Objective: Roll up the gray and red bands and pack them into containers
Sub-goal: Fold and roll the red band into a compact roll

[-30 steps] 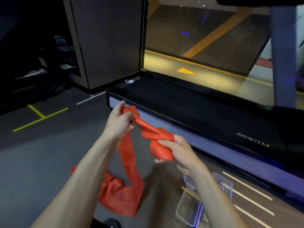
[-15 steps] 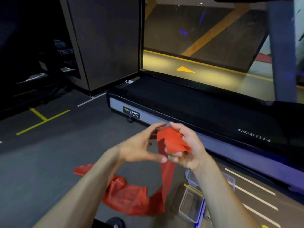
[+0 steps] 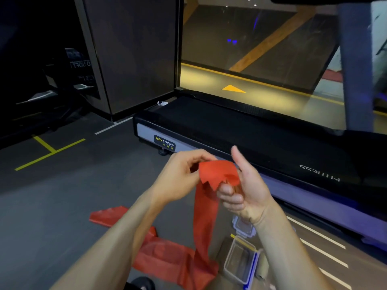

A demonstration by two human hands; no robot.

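Holding, head view: both hands keep the top of a long red stretchy band (image 3: 217, 174) at chest height.
Left hand (image 3: 180, 178): fingers curled, pinching the band's upper edge.
Right hand (image 3: 245, 189): fingers curled round the bunched end, thumb raised.
Band tail: hangs down and lies crumpled on the grey floor (image 3: 62, 206).
Clear plastic container (image 3: 240, 262): open, on the floor just right of the tail.
Black treadmill (image 3: 240, 130): behind the hands.
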